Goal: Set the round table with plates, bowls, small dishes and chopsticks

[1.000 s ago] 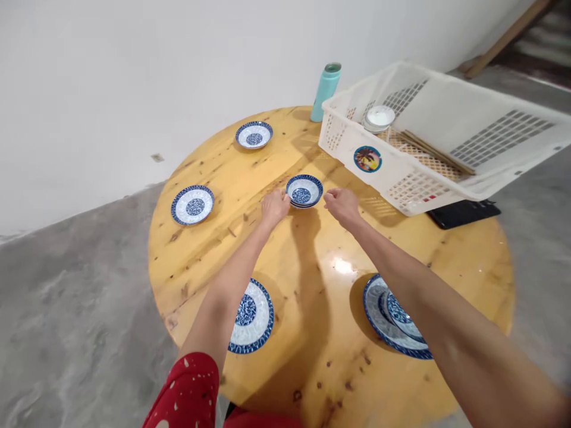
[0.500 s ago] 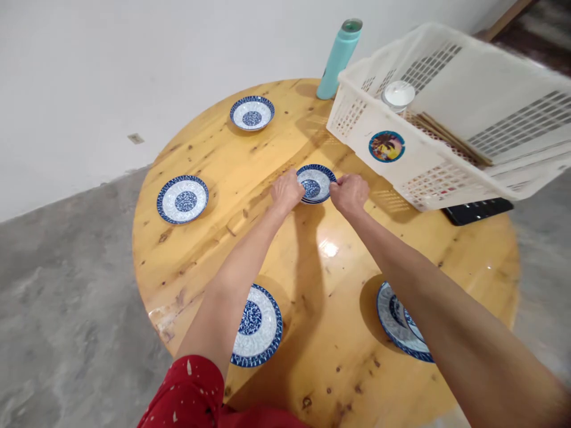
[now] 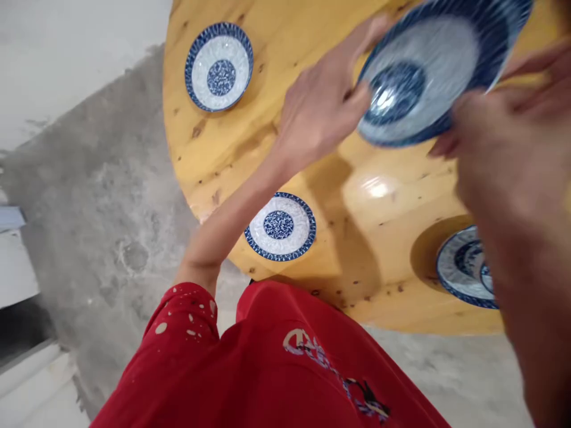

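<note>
A blue-and-white plate is tilted above the table at the upper right, smeared by motion. I cannot tell whether more plates are stacked with it. My left hand is closed on its left rim, with the thumb at the near edge and the fingers reaching behind. On the opposite rim, my right hand grips the plate, though blur hides part of its fingers.
The round wooden table bears a blue-and-white plate at the far left and another plate near my left forearm. A further dish is partly hidden by my right forearm. Grey concrete floor lies left.
The plate has risen from the table toward me and tilted between my hands. My view has swung downward, so the basket and bottle have left it.
</note>
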{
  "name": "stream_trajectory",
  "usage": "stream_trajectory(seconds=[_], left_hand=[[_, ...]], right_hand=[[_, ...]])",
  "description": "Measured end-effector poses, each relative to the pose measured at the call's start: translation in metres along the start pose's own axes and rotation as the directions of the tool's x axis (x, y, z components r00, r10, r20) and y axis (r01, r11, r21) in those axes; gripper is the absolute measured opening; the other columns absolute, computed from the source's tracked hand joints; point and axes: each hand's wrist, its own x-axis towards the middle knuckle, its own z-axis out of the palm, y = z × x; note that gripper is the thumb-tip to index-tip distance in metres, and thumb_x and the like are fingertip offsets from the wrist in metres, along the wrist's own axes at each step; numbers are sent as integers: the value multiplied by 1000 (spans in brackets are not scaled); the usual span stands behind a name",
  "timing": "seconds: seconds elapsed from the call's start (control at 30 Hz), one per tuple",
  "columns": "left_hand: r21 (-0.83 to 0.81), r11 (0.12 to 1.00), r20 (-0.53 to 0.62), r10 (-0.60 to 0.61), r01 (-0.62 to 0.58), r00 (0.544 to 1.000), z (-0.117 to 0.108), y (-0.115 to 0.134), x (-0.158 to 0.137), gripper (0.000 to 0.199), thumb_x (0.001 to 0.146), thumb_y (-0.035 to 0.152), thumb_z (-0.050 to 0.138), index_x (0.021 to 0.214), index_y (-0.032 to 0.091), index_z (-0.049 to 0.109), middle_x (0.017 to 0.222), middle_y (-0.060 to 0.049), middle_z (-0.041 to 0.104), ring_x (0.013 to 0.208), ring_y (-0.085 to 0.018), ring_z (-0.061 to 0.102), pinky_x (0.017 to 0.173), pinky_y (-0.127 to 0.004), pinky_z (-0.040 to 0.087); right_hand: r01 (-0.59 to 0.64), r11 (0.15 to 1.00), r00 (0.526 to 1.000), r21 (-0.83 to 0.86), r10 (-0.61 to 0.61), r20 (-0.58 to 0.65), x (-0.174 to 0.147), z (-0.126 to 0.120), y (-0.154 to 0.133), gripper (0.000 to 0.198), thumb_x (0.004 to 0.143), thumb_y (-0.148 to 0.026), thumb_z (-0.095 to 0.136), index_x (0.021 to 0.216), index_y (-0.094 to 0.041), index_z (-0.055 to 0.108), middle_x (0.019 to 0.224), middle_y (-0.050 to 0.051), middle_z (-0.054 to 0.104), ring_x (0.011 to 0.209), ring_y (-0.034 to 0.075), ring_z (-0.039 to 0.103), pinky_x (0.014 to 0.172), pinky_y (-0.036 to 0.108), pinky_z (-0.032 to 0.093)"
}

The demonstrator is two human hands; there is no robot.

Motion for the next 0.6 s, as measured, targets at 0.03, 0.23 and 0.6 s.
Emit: stream_trajectory(seconds=[0.03,0.23,0.6], left_hand=[[-31,999,-42,-12,11,999,0,-6,-28,77,85,24,8,145,14,54,99,0,64,111,-19,70,83,-31,48],[-232,925,44,-299,301,953,37,-44,-174,48,91,19,51,138,19,62,59,7,51,61,-10,59,72,-21,50],[-181,833,138,-504,522,853,76,-68,-236,50,96,19,49,144,21,60,67,4,61,66,-13,59,71,-23,42]], right_hand=[[-43,996,998,75,40,43,-24,5,-4,32,78,-14,57,110,-12,64,57,-4,59,50,12,62,46,22,40],[-319,944,872,83,258,415,-145,34,-3,25,80,-36,62,98,-22,54,57,-6,61,46,14,57,47,26,45],[-231,968,823,-96,247,511,-198,74,31,33,81,-44,55,106,-22,51,61,-2,61,61,23,65,59,32,48]])
